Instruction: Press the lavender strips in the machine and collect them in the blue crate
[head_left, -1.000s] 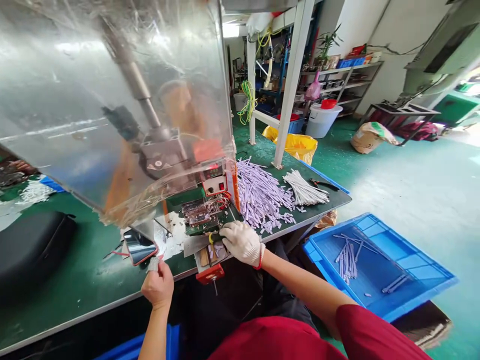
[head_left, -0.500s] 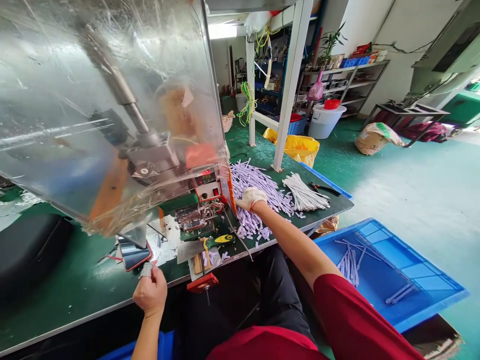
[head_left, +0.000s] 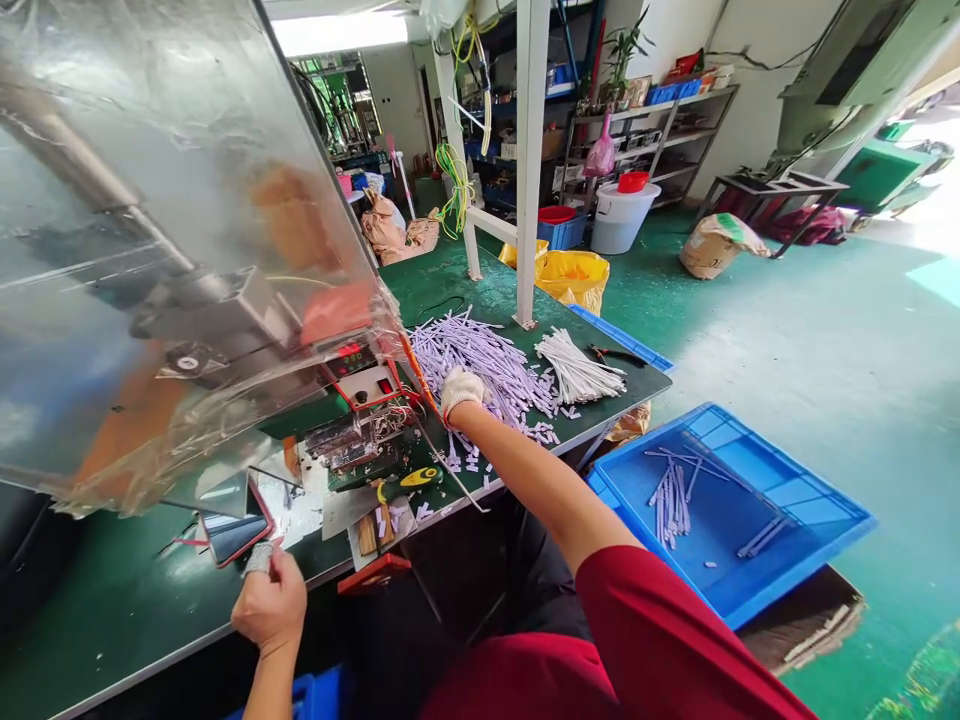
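Observation:
My right hand (head_left: pixel 463 388), in a white knit glove, reaches into the pile of thin light-purple strips (head_left: pixel 480 345) on the green table. Its fingertips are turned away among the strips, so their grip is hidden. My left hand (head_left: pixel 271 600) is bare and curled closed at the table's front edge, with a greyish wrap (head_left: pixel 259 558) around one finger. Whatever may be inside that fist is hidden. Just beyond it lies a phone with a red edge (head_left: pixel 238 522). Right of the pile rests a fanned bundle of white strips (head_left: pixel 577 365).
A clear plastic guard (head_left: pixel 225 230) covers a machine on the left. Beneath it are a red-framed control box (head_left: pixel 367 385) and a yellow-handled tool (head_left: pixel 420 478). Dark-handled pliers (head_left: pixel 626 356) lie near the table's right corner. A blue tray (head_left: pixel 806 555) with several purple strips stands to the right.
The view has swung to the right, so the table and guard appear further left. My gloved right hand has moved deeper into the purple pile. My left hand stays closed beside the phone.

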